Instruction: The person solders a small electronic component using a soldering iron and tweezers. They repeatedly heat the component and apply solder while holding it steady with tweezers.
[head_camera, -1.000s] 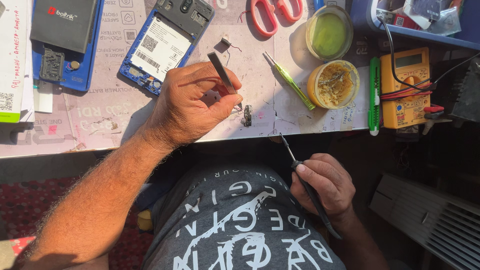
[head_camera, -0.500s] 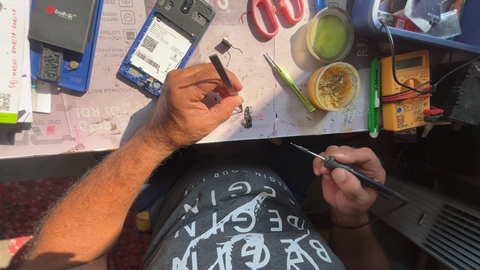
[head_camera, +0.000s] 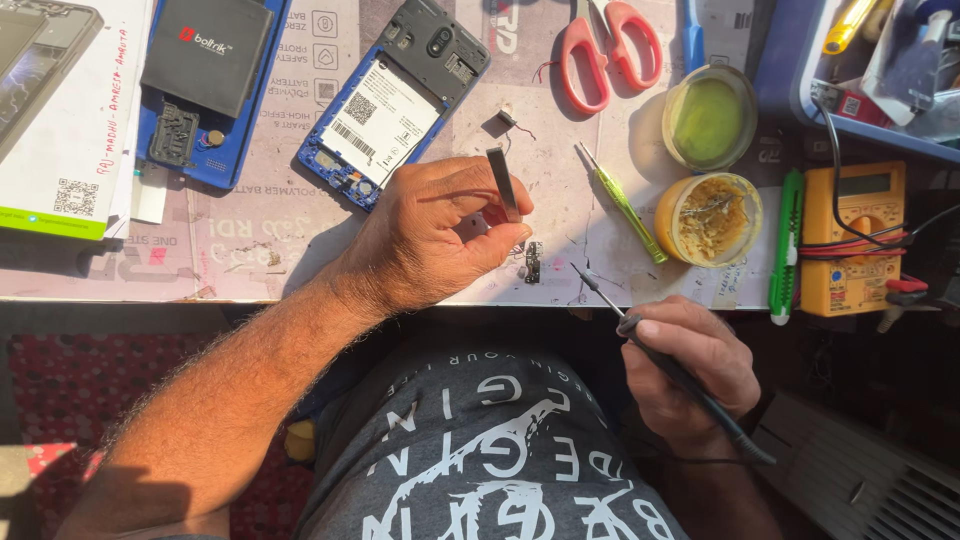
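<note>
One thin dark strip (head_camera: 503, 184), possibly metal, pinched upright in left hand (head_camera: 440, 235).

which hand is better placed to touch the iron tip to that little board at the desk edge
Right. The right hand holds the soldering iron, tip angled toward the small board; the left hand is pinching a dark strip.

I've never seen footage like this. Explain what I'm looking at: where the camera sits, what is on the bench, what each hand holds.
The camera sits on a person's head and looks down at their own two bare hands. The left hand pinches a small dark flat strip over the workbench. The right hand holds a thin soldering iron, its tip pointing at a tiny circuit board. On the bench lie two opened blue phones, red scissors, a green screwdriver, two round tins and a yellow multimeter.
</note>
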